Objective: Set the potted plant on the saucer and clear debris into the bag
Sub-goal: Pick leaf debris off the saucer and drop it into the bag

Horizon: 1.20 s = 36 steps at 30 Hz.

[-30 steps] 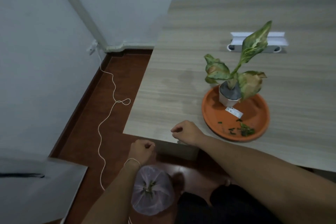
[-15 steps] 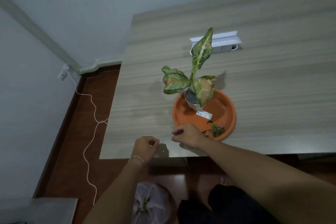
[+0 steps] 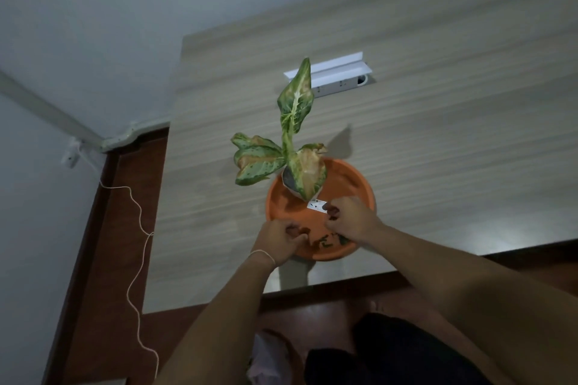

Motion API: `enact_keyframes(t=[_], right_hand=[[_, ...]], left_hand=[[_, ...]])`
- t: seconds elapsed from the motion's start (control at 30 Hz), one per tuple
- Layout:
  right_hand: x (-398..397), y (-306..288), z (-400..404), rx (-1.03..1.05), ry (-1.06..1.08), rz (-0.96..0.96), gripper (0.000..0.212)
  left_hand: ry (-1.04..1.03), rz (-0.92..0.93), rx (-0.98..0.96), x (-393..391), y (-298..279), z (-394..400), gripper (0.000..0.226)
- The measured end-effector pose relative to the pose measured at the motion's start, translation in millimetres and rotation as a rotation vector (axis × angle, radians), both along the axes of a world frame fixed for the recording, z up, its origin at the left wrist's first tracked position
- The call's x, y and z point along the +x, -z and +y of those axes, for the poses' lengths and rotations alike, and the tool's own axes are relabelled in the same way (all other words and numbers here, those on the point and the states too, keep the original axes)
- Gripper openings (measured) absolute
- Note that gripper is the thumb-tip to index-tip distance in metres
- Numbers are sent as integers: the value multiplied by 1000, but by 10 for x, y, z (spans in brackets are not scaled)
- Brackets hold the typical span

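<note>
Both hands have come up from the table edge and now reach into the saucer (image 3: 353, 180), where the potted plant (image 3: 294, 162) already stands. The left hand (image 3: 278, 239) and right hand (image 3: 352, 219) curl narrowly over the leaf scraps (image 3: 325, 241); whether either grips any, I cannot tell. The bag (image 3: 266, 362) waits below on the floor.

a white power strip (image 3: 336, 80) lies on the wooden table (image 3: 438, 134); a white cord (image 3: 137, 228) trails over the floor (image 3: 103, 259).

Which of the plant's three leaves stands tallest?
The narrow green leaf pointing toward the power strip; the two browning leaves hang low by the pot.
</note>
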State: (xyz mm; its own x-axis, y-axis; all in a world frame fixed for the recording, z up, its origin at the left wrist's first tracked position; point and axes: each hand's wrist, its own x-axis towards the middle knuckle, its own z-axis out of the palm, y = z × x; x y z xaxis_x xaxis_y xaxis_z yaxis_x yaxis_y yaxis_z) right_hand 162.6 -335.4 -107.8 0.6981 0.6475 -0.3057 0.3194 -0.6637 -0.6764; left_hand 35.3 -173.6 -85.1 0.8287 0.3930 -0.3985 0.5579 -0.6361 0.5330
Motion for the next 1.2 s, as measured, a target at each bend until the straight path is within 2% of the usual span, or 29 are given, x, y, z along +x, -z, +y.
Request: enact_keyframes(t=[0.13,0.23,0.37,0.47,0.63,0.77,0.93,1.2], right_hand=[[145,78,-92,-157,-192,-116,42],[149,157,-91,-241,-345,-165,44],[127,249,-64,-284,-435,-205,35],[126,280,-51,-292,-447,-200,36],[138,360,-42,-271,-460,-159,34],[117,363,3,-292,-454,-119,22],[94,382,3,-282,-414,-59,20],[146,403,-8,-219,-292,-46,18]], left_hand=[[105,107,26,235,66,-135,53],[107,182,17,313,163,-189,64],[144,204,34,396,273,-224,63],[176,188,46,454,294,-284,54],[254,220,72,497,301,-368,24],[286,223,113,516,294,-396,21],[344,211,136,503,345,-410,22],[282,173,77,503,357,-401,17]])
